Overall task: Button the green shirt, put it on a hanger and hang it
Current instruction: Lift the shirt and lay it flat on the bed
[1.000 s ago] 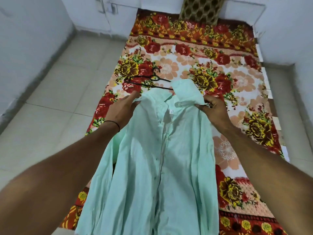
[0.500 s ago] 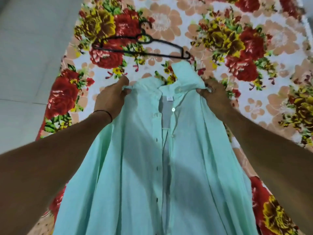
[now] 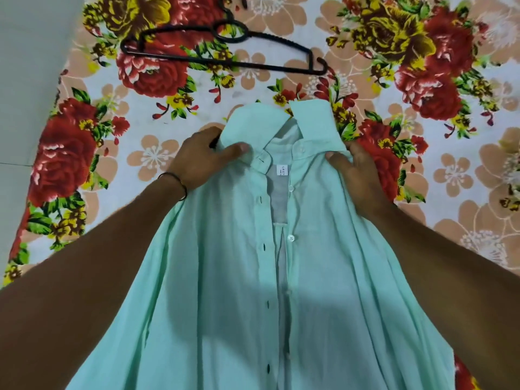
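Floral spread (image 3: 157, 156) with large red and yellow roses, peach blossoms and green leaves on white, pale grey tiled floor (image 3: 25, 80) along its left edge, one thin grout line, soft even light

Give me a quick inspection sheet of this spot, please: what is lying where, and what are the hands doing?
Surface: floral sheet, spread under everything.
Job's things: green shirt, front facing up, placket open, no button seen fastened; black hanger lies on the sheet beyond the collar, apart from the shirt.
Clutter: nothing seen.
Hands: left hand grips the shirt beside the collar; right hand grips it on the other side of the collar.
Cables: nothing seen.
Surroundings: tiled floor along the sheet's left edge.
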